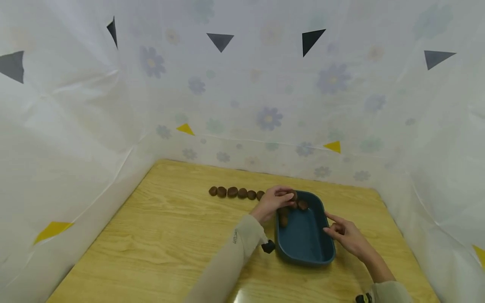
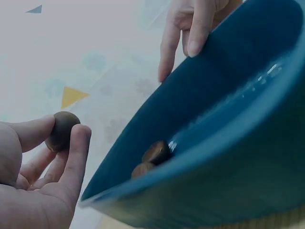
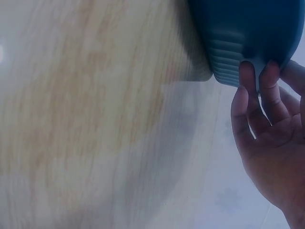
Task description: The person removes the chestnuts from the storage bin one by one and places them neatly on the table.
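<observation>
My left hand [image 1: 270, 203] pinches a chestnut [image 2: 63, 131] between thumb and fingertips, just above the far left rim of a deep blue dish [image 1: 303, 240]. In the head view that chestnut is partly covered by the fingers. Several brown chestnuts [image 1: 302, 205] lie inside the dish, by its far end and left wall. At the dish's right side, my right hand [image 1: 349, 236] grips the rim with thumb and fingers. Its fingertips [image 3: 247, 69] touch the outer wall in the right wrist view.
A row of several chestnuts [image 1: 232, 192] runs along the back of the wood-grain table [image 1: 170, 227], left of the dish; the left hand covers its right end. White flowered sheeting [image 1: 242, 92] with dark and yellow triangles encloses the table at the back and sides.
</observation>
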Tool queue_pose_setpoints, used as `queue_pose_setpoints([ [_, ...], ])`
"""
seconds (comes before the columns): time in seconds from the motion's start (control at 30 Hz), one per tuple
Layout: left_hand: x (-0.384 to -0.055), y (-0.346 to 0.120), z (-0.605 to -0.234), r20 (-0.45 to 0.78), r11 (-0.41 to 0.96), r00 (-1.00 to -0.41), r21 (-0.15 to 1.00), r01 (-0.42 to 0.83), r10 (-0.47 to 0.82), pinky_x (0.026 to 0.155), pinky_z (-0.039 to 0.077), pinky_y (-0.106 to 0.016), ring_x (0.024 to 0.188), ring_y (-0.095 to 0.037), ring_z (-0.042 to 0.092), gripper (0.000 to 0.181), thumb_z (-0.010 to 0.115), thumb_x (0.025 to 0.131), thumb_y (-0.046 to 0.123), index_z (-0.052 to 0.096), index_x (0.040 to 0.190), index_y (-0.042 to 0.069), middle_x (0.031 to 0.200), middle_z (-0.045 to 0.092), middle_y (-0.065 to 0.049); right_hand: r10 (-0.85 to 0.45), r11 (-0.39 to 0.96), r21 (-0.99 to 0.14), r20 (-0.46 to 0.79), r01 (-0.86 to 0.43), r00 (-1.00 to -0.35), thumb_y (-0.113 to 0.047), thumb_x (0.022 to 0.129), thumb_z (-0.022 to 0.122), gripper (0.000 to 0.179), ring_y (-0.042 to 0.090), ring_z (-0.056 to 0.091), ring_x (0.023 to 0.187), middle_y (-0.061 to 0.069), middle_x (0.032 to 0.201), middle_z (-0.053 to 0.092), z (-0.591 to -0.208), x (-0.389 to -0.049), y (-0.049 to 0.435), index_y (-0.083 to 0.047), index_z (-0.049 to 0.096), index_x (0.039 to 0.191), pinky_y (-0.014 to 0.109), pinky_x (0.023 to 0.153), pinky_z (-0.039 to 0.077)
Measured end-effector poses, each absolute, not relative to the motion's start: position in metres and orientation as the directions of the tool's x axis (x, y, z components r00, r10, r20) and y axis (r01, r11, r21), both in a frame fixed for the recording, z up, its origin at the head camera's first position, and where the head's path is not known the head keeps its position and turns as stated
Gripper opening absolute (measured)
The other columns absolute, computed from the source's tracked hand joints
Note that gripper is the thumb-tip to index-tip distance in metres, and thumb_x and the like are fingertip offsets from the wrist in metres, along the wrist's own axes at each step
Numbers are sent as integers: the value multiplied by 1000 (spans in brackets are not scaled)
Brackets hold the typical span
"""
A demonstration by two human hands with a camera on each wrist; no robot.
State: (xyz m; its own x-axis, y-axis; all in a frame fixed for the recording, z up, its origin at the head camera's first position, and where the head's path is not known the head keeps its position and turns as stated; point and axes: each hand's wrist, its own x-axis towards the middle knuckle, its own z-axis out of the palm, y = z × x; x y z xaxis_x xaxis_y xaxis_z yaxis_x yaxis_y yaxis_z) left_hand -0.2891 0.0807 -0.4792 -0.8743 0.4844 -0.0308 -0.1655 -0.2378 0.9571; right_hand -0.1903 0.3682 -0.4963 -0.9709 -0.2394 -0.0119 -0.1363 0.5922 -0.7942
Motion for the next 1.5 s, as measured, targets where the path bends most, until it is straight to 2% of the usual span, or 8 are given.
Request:
queue_pose_setpoints([
  [0.13,-288,70,-484,-10,-245,-892,960,-135,452,112,52,-49,113,-23,69,39,63,104,9,57,142,-1,131,62,-15,-253,584,-799,-11,-144,-967,-23,105,63,67,26,56,67,3,82,69,-498,-191,368,3,34,159,28,60,45],
  [0.43,-287,52,-497,-33,-254,-934,958,-131,356,108,55,-44,110,-21,69,37,63,104,10,58,140,0,130,61,-15,-252,593,-788,13,-165,-968,-22,105,63,65,26,56,66,1,80,68,-495,-189,367,4,35,158,28,60,44],
  [0.57,-288,46,-501,-56,-263,-952,955,-139,300,111,52,-49,112,-22,68,37,64,104,11,59,139,0,132,61,-17,-256,595,-787,5,-162,-967,-22,105,63,66,25,56,67,1,80,68,-495,-189,366,4,34,159,28,60,43],
  [0.8,-291,33,-512,-88,-220,-968,965,-142,237,104,58,-44,114,-26,69,38,64,104,8,58,139,-4,131,63,-21,-255,594,-790,-7,-151,-967,-22,105,64,67,25,55,67,1,80,68,-494,-191,366,4,34,159,28,61,43],
  [1.07,-291,29,-521,-108,-95,-977,987,-127,183,100,59,-47,119,-33,66,35,65,103,8,61,136,-4,135,62,-23,-249,600,-788,-15,-142,-968,-22,105,63,67,20,54,64,2,79,68,-493,-191,368,3,33,159,27,61,43],
  [1.23,-291,27,-526,-130,-107,-978,983,-148,164,99,60,-47,119,-39,64,36,63,102,2,58,136,-9,135,59,-27,-250,610,-779,-16,-145,-968,-23,105,63,66,21,52,64,1,78,68,-493,-192,367,3,34,159,27,61,42],
  [1.5,-291,23,-529,-142,-45,-978,988,-150,152,93,63,-37,113,-33,67,33,65,102,3,61,133,-7,127,62,-23,-255,611,-778,-19,-146,-967,-23,105,63,67,25,54,66,1,79,68,-493,-191,367,2,34,160,27,62,42],
])
